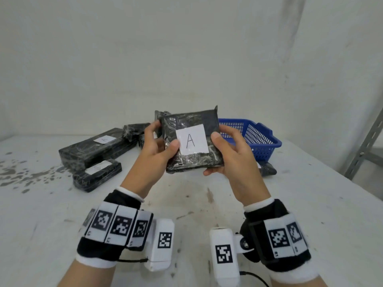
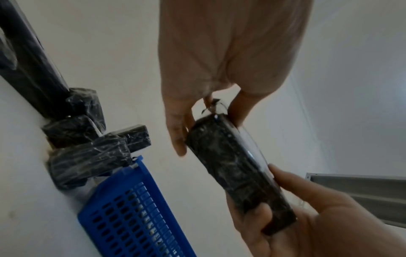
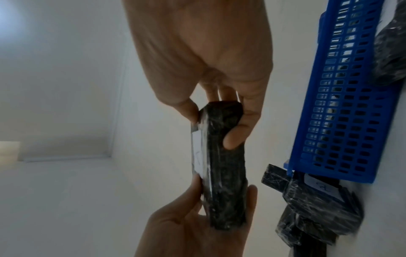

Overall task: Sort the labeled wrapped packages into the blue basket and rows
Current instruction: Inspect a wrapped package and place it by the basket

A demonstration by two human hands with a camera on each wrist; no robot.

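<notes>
Package marked A (image 1: pixel 191 141), raised before the blue basket (image 1: pixel 257 137): left hand (image 1: pixel 154 151) and right hand (image 1: pixel 230 154) grip its side edges; film-wrapped, likely stiff, slippery

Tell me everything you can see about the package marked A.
The package marked A is a flat, roughly rectangular block wrapped in black plastic under shiny clear film. A white square label with a handwritten A faces the head camera. It is held up above the table, tilted toward the viewer, in front of the blue basket. The left hand and right hand grip its opposite edges, thumbs on the front.
</notes>
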